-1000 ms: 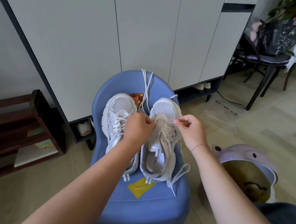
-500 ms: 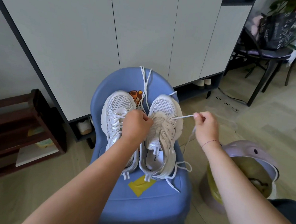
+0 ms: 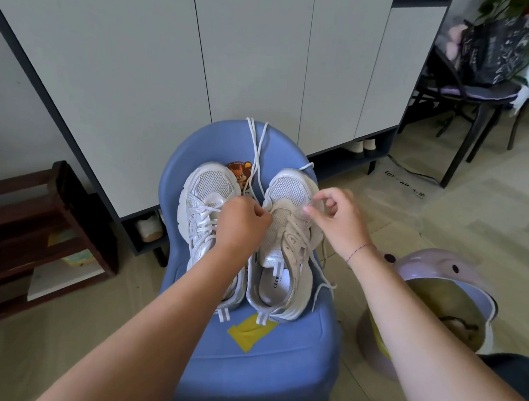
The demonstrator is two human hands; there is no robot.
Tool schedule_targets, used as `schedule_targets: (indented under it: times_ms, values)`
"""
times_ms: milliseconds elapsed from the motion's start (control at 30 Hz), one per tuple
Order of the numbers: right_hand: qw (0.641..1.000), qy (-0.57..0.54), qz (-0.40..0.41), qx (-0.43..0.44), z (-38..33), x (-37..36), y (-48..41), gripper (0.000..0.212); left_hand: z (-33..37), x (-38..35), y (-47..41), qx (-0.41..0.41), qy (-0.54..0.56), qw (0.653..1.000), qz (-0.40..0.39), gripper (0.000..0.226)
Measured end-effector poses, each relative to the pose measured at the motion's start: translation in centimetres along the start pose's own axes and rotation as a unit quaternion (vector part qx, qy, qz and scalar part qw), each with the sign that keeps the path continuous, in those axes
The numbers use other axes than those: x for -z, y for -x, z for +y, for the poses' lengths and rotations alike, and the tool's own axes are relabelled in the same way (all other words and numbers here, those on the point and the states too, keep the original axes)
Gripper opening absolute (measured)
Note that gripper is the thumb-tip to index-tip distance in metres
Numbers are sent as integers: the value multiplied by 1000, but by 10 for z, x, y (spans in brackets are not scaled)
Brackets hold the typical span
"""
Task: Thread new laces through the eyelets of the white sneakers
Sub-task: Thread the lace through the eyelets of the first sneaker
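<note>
Two white sneakers stand side by side on a small blue chair (image 3: 293, 352), toes away from me. The left sneaker (image 3: 206, 202) is laced. The right sneaker (image 3: 289, 233) is partly laced, and its white lace (image 3: 322, 270) trails down its right side onto the seat. My left hand (image 3: 242, 224) is curled at the right sneaker's tongue, pinching the lace at the inner eyelets. My right hand (image 3: 338, 218) pinches the lace at the outer eyelets near the toe. A spare white lace (image 3: 255, 149) hangs over the chair's backrest.
Grey cabinet doors (image 3: 204, 55) rise right behind the chair. A dark wooden rack (image 3: 35, 231) stands at the left. A lilac bin (image 3: 438, 294) sits at the right by my arm. A black chair with a bag (image 3: 484, 78) is at the far right.
My right hand, which had drawn the lace out to the right, has come back to the right sneaker's outer eyelets. My left hand has stayed at the tongue.
</note>
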State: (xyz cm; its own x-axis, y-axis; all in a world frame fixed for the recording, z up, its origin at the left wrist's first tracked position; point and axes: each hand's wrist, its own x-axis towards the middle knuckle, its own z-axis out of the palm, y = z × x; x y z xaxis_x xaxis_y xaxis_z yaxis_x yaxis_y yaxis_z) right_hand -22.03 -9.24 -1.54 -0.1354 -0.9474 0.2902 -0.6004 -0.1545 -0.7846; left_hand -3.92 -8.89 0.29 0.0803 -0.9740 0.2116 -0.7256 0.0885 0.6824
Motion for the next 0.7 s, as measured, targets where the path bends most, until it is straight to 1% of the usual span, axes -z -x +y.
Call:
schedule_targets:
  times_ms: [100,267,433,467,533,600,633,667,700]
  values:
    - [1000,11,-22,11,3,-7,3,23,-1,0,-1,2,1,1000,1,26]
    - [1000,-7,-7,8,6,-8,3,14,1,-2,0,1,-2,1000,-3,24]
    - [1000,3,-24,13,5,-6,-2,7,2,-1,1,8,3,1000,-2,24]
    - [1000,-5,-10,5,7,-5,-3,7,2,-1,2,8,5,1000,-1,25]
    - [995,-62,58,-49,16,2,-6,6,3,1,3,8,7,1000,4,27]
    - [972,-135,151,-124,30,15,-10,8,3,2,4,10,5,1000,5,28]
    - [958,-154,191,-150,37,23,-11,9,3,2,4,9,3,1000,4,29]
    - [949,-160,215,-169,43,29,-13,11,4,2,3,6,2,1000,2,30]
    - [946,-158,220,-176,47,34,-13,14,5,1,4,2,1,1000,1,31]
